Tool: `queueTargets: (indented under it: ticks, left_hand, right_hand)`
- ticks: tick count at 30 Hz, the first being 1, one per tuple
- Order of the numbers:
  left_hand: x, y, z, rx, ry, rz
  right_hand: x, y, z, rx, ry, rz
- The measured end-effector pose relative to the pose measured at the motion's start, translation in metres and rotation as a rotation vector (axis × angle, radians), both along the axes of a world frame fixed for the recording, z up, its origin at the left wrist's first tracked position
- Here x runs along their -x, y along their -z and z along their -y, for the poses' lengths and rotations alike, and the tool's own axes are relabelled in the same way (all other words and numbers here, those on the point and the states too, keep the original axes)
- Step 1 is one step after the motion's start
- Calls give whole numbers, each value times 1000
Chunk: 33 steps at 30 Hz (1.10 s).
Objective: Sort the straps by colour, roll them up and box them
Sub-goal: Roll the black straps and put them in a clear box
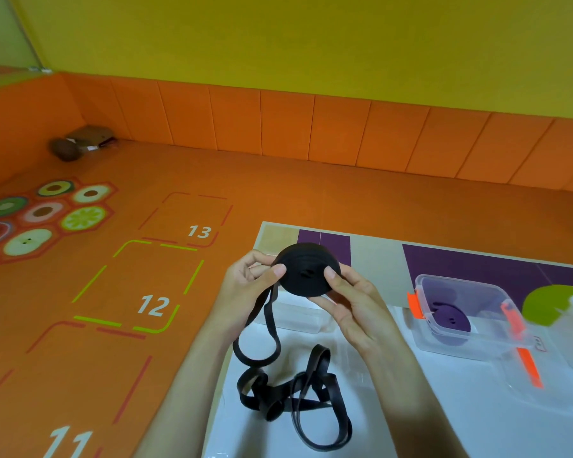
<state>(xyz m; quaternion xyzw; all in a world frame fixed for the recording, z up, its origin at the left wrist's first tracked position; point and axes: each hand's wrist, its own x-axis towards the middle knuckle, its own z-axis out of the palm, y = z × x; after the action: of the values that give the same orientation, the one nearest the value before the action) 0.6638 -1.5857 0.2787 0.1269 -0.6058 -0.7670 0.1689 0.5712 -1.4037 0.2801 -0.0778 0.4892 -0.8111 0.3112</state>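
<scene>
You hold the black strap (306, 269) just above the middle of the frame, most of it wound into a flat round roll. Your left hand (248, 285) pinches the roll's left edge, thumb on the front face and fingers curled behind. Your right hand (351, 302) clamps the right side, thumb pressed on the face near the centre and fingers cupped underneath. The unrolled tail (288, 388) drops from the roll's left edge past your left wrist and lies in a loose tangle of loops on the white desk (427, 424) at the lower centre.

To the right of your hands sits a clear box (460, 283) with orange clips (414, 305), and a rolled purple strap (450, 320) lies inside it. The left half of the frame shows the orange floor (80, 358), marked with the numbers 11, 12 and 13.
</scene>
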Motion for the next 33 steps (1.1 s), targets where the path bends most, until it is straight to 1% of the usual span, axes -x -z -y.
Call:
queueTargets:
  ticks: [2, 5, 6, 8, 9, 10, 12, 14, 17, 19, 22, 25, 28, 30, 33]
  left_hand:
    - [2, 1, 3, -29, -27, -11]
    - [3, -1, 4, 59, -55, 16]
    - [4, -2, 4, 114, -73, 25]
    - [4, -4, 4, 228, -96, 37]
    - [4, -5, 6, 289, -91, 43]
    - [4, -6, 7, 356, -69, 50]
    - [7, -9, 6, 463, -4, 77]
    - [9, -9, 3, 463, 19, 89]
    - [10, -7, -1, 310, -18, 60]
    - [10, -3, -1, 255, -18, 48]
    - [7, -1, 0, 244, 28, 67]
    - [4, -3, -1, 249, 52, 65]
    - [4, -3, -1, 245, 44, 53]
    - [4, -4, 0, 300, 46, 36]
    - [0, -5, -2, 359, 81, 24]
  right_hand:
    - [1, 1, 1, 8, -16, 0]
    - [2, 0, -2, -18, -29, -17]
    - [4, -1, -4, -92, -26, -74]
    - [10, -7, -11, -348, -22, -319]
    - [14, -10, -14, -438, -55, -433]
    - [18, -13, -16, -489, -97, -512]
    - [23, -21, -17, -540, -148, -573]
    - [24, -26, -17, -542, -147, -595]
    - [22, -27, -17, -486, -111, -532]
    - [19, -24, -17, -453, -69, -502]
    - [17, -19, -16, -426, 10, -475]
    - [16, -16, -16, -352, 72, -396]
    - [11, -12, -15, -268, 83, -316]
    - [9, -10, -16, -271, 39, -351]
    - [13, -17, -22, -381, -53, -535]
